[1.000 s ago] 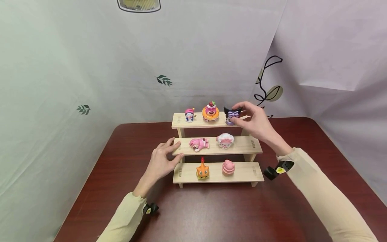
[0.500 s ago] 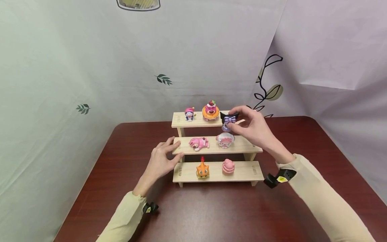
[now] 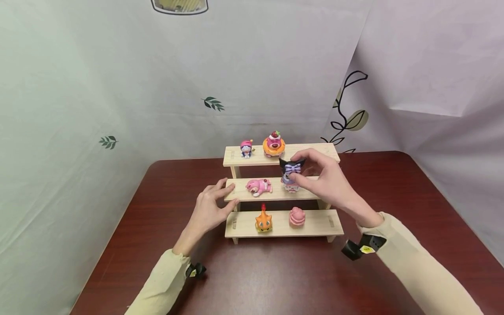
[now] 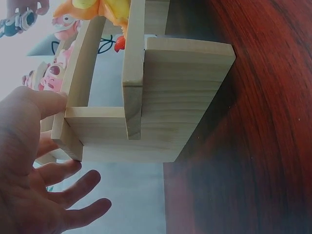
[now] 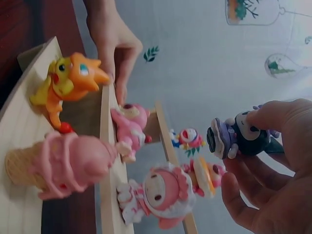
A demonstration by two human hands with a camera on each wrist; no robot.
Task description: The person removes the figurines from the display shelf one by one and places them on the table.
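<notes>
My right hand (image 3: 328, 181) pinches a black-and-purple figurine (image 3: 292, 168) with a bow, held up off the shelves in front of the wooden stand's middle tier. It partly hides a pink-and-white hooded figurine (image 5: 158, 190) standing on that tier. The thumb and fingers of my left hand (image 3: 208, 208) grip the left end of the middle tier of the three-tier wooden stand (image 3: 311, 225). Just right of those fingers, a pink bear figurine (image 3: 259, 187) lies on the same board. In the left wrist view, the thumb is on one face of the board's end and fingers are on the other.
On the top tier stand a small blue figurine with a pink hat (image 3: 246, 149) and a bear in an orange ring (image 3: 274, 145). The bottom tier bears an orange figurine (image 3: 264, 222) and a pink ice-cream figurine (image 3: 297, 216). A patterned cloth (image 3: 275, 65) hangs behind the dark red table (image 3: 275, 280).
My right hand has lifted the black-and-purple figurine off the top tier and carried it left, down and toward me. My left hand keeps its grip on the middle tier.
</notes>
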